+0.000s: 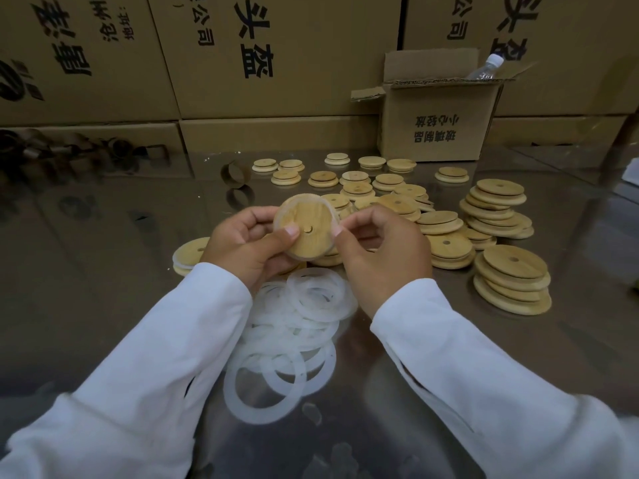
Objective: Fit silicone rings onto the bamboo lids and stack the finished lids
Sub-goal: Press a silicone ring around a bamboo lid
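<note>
While my left hand (249,243) grips the bamboo lid (306,227), thumb on its face, my right hand (380,250) pinches its edge. It is above the silicone rings (297,326), flat face tilted toward me.

We log: held lid (306,226), one; bamboo lids (446,221) on the table, well over twenty, too overlapped for an exact tally; silicone rings (297,316), one heap, uncountable; open carton (439,126), one; plastic bottle (485,69), one; cardboard core (235,172), one standing apart.

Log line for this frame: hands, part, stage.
left hand: holds bamboo lid | right hand: pinches silicone ring at lid rim | loose rings: piled below hands | stage: fitting
</note>
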`<state>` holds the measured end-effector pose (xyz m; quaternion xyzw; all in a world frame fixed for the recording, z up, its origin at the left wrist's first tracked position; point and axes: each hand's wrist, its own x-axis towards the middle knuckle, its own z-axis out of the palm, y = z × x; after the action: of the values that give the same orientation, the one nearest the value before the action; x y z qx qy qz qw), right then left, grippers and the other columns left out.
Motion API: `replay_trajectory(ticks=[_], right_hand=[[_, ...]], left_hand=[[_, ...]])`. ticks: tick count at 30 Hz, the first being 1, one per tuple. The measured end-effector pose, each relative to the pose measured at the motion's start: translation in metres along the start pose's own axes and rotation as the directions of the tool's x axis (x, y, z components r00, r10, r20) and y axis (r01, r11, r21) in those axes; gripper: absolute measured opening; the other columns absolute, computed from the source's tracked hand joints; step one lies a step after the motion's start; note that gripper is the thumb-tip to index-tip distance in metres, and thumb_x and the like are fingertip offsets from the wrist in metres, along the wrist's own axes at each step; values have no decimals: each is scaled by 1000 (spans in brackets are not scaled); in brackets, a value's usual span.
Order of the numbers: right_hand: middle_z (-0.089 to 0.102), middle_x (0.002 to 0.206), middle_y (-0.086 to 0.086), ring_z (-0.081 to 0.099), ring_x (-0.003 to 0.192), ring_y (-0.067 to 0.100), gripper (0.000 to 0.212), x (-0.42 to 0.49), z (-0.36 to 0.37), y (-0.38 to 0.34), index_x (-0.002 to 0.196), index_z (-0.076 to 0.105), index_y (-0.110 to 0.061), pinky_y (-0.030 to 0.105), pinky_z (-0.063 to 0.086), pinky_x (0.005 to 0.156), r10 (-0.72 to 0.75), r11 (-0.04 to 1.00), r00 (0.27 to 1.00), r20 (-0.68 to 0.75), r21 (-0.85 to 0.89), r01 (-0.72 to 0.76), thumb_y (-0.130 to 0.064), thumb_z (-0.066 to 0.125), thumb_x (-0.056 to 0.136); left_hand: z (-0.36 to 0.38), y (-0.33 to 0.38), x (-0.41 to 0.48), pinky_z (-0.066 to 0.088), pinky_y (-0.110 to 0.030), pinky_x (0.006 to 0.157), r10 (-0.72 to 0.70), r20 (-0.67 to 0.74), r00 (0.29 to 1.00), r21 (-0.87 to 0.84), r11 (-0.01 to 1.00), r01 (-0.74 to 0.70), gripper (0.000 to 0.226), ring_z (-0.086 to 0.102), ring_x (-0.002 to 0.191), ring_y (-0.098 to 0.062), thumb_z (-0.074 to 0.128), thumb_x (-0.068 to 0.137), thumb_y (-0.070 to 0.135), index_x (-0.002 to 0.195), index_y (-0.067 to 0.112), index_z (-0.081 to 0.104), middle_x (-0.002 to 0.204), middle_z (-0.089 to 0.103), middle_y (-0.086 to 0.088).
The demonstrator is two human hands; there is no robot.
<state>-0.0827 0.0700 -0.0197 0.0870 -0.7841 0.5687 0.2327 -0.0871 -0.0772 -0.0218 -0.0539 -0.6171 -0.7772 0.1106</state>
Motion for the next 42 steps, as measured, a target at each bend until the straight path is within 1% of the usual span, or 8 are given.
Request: replay_trajectory(ticks=[3, 6, 10, 14, 21, 27, 33, 42], right_hand=[[59, 64, -18, 56, 71, -6, 19, 2, -1, 1, 66, 57, -29, 6, 42, 56, 2, 1000, 1000, -29, 12, -2, -25, 66, 82], [59, 67, -18, 55, 68, -7, 19, 2, 0, 1, 66, 57, -28, 4, 41, 57, -4, 1000, 1000, 14, 22, 4, -23, 65, 82], [60, 69, -16, 55, 65, -2, 20, 0, 2, -1, 66, 57, -28, 4, 39, 54, -8, 1000, 994, 106, 0, 8, -21, 65, 82], [62, 69, -11, 55, 62, 2, 16, 2, 3, -1, 67, 60, -24, 5, 37, 46, 96, 993, 989, 113, 57, -103, -23, 66, 82], [66, 83, -1, 57, 75, 11, 15, 5, 2, -1, 69, 61, -22, 15, 39, 60, 222, 969, 965, 136, 78, -234, -20, 62, 84], [62, 75, -7, 54, 71, 5, 17, 7, 0, -1, 69, 60, -23, 11, 38, 60, 200, 978, 969, 144, 34, -207, -20, 61, 86], [59, 69, -12, 54, 66, 1, 16, 7, -1, -2, 70, 61, -23, 9, 39, 59, 142, 989, 983, 115, 16, -145, -18, 63, 85], [59, 68, -5, 55, 68, 11, 16, 7, -3, -5, 72, 60, -23, 26, 47, 71, 145, 983, 963, 227, 78, -166, -16, 62, 86]], left_hand=[[3, 2, -3, 59, -38, 69, -39, 49, 998, -10, 999, 40, 32, 69, 76, -22, 64, 65, 0, 97, 5, 60, 84, 71, -9], [3, 2, -3, 58, -34, 70, -62, 88, 994, 47, 997, 58, 32, 69, 78, -19, 63, 69, -3, 99, 10, 62, 87, 72, -7], [1, 2, -4, 56, -35, 75, -20, 63, 998, 164, 986, 9, 32, 68, 78, -17, 65, 62, 18, 93, 13, 67, 81, 73, -4], [0, 1, -4, 54, -40, 81, 19, 48, 999, 227, 973, -30, 28, 67, 85, -21, 67, 62, 21, 90, 17, 69, 86, 73, -5], [0, -2, -3, 54, -39, 83, 81, 50, 995, 299, 950, -92, 26, 66, 89, -21, 69, 61, 23, 87, 21, 70, 91, 72, -4], [1, -2, -3, 53, -39, 84, 105, 56, 993, 324, 939, -117, 20, 66, 93, -23, 69, 68, 19, 88, 22, 70, 94, 72, -5], [1, -2, -3, 52, -41, 83, 124, 47, 991, 304, 943, -133, 26, 66, 90, -24, 69, 59, 30, 84, 26, 71, 93, 71, -8], [-4, -3, 0, 51, -47, 88, 123, 25, 992, 285, 950, -125, 18, 66, 94, -27, 73, 62, 27, 79, 29, 74, 92, 72, -6]])
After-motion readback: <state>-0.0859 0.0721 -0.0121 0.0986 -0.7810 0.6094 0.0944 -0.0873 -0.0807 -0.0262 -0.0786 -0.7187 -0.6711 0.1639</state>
